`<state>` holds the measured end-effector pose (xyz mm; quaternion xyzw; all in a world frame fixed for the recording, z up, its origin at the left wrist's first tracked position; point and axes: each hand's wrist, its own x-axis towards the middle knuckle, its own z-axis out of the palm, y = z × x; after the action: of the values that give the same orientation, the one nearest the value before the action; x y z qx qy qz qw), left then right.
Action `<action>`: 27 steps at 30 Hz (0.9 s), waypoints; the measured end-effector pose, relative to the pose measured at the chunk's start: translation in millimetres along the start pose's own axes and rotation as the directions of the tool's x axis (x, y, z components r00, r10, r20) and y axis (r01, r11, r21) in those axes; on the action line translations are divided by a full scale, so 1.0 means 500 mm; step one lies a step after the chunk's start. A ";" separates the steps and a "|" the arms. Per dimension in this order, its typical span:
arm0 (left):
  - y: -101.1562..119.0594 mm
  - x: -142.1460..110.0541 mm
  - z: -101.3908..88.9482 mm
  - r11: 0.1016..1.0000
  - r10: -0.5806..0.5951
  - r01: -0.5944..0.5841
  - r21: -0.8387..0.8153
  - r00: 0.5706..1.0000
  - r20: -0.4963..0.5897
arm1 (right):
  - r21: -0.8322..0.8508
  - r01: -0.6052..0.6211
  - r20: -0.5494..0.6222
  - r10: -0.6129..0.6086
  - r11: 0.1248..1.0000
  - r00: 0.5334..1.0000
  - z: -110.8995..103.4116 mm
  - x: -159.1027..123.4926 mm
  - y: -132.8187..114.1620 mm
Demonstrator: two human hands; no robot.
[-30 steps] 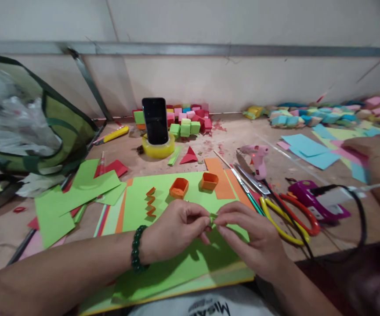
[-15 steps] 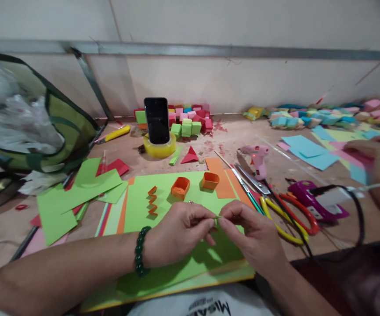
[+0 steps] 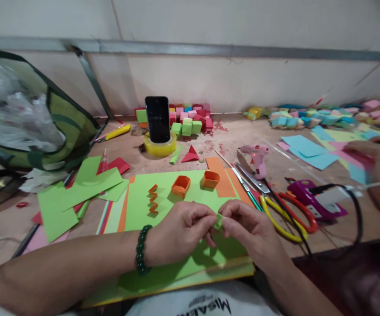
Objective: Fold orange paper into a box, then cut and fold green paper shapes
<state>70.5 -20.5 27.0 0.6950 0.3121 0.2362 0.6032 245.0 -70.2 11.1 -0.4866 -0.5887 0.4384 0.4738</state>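
Between the fingertips of both hands is a small folded piece of green paper (image 3: 218, 221). My left hand (image 3: 185, 224), with a green bead bracelet (image 3: 141, 249) at its wrist, pinches it from the left. From the right, my right hand (image 3: 251, 230) pinches its other side with thumb and forefinger. Both hands are above a stack of coloured paper with a green sheet (image 3: 143, 197) on top. Beyond them on this sheet lie a zigzag orange paper strip (image 3: 153, 199) and two small open orange paper boxes, one (image 3: 181, 187) left of the other (image 3: 211, 179).
To the right lie yellow-handled scissors (image 3: 284, 224), a pink glue gun (image 3: 258, 159) and a purple power strip (image 3: 311, 204). Another person's hand (image 3: 367, 151) is at far right. A phone (image 3: 157, 119) stands in a tape roll (image 3: 160, 145). Green paper pieces (image 3: 56, 210) lie left.
The green paper piece between my fingertips shows more of its face now and looks turned. My hands have hardly moved otherwise.
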 end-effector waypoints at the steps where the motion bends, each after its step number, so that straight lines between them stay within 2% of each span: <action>1: 0.001 -0.001 0.000 1.000 0.012 -0.012 0.013 1.000 0.003 | 0.019 -0.013 -0.006 0.013 1.000 1.000 0.001 0.001 0.000; 5: 0.004 -0.005 0.002 0.999 0.011 -0.010 -0.037 1.000 0.029 | -0.033 0.018 -0.097 -0.021 0.999 0.995 0.014 -0.004 0.002; 9: 0.005 -0.008 0.003 0.993 -0.013 0.018 -0.113 0.999 0.047 | -0.134 0.155 -0.155 -0.175 0.979 0.972 0.022 -0.014 0.007; 13: 0.000 -0.003 0.002 0.975 0.000 0.020 -0.220 0.996 0.089 | -0.272 0.276 -0.093 -0.310 0.922 0.946 0.017 -0.010 0.011; 15: -0.004 0.004 0.000 0.969 -0.010 0.033 -0.245 0.995 0.096 | -0.281 0.259 -0.065 -0.288 0.924 0.955 0.013 -0.005 0.010; 18: -0.010 0.015 -0.009 0.974 -0.091 0.111 -0.199 0.990 0.107 | -0.237 0.125 -0.105 -0.153 0.963 0.983 0.007 -0.002 0.010; 20: -0.013 0.020 -0.015 0.974 -0.135 0.152 -0.169 0.985 0.110 | -0.189 0.037 -0.119 -0.060 0.981 0.991 0.001 -0.002 0.012; 23: -0.016 0.023 -0.020 0.969 -0.138 0.149 -0.197 0.988 0.070 | -0.063 -0.059 -0.099 0.053 0.996 0.994 -0.006 -0.002 0.016; 25: -0.018 0.023 -0.019 0.955 -0.142 0.152 -0.253 0.988 0.059 | 0.011 -0.089 -0.083 0.090 0.996 0.992 -0.006 -0.002 0.016; 27: -0.018 0.023 -0.017 0.940 -0.153 0.163 -0.298 0.987 0.056 | 0.016 -0.081 -0.078 0.082 0.997 0.994 -0.001 -0.002 0.013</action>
<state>71.1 -5.9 18.7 0.5710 0.3175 0.2207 0.7242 246.6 -70.5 4.8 -0.5240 -0.5464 0.4415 0.4816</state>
